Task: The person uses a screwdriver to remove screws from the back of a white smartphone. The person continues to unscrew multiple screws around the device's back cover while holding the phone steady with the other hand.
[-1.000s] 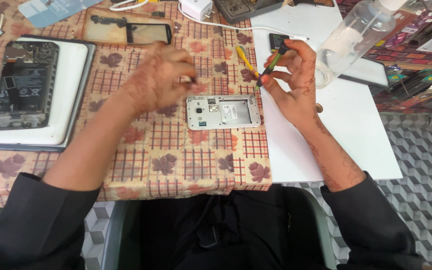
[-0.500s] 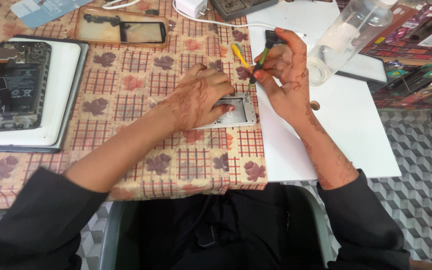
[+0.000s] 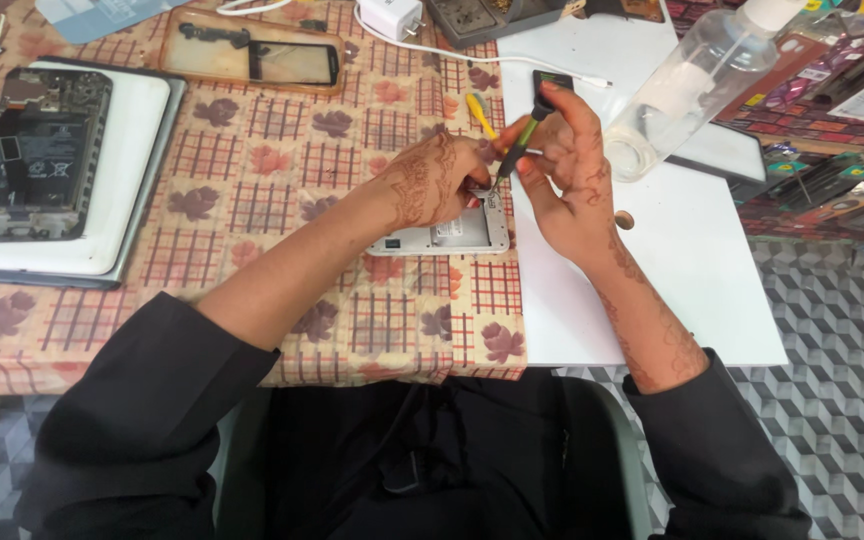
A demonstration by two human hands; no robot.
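Observation:
A small silver phone frame (image 3: pixel 457 233) lies flat on the checked leaf-print tablecloth (image 3: pixel 282 170). My left hand (image 3: pixel 432 180) rests on its upper part, fingers curled down and pressing on it. My right hand (image 3: pixel 567 175) holds a green and black screwdriver (image 3: pixel 524 135) upright and tilted, its tip down at the frame's top right corner. The two hands almost touch above that corner. A second yellow tool (image 3: pixel 480 115) lies on the cloth just behind my left hand.
An opened phone (image 3: pixel 37 155) lies on a white tray (image 3: pixel 137 190) at the left. A glass screen panel (image 3: pixel 252 55) lies at the back. A clear plastic bottle (image 3: pixel 692 85) lies on the white board (image 3: pixel 682 280) at the right. A white charger (image 3: pixel 392 15) sits at the back.
My left hand came down from above the cloth onto the silver frame. My right hand brought the screwdriver tip down to the frame's corner.

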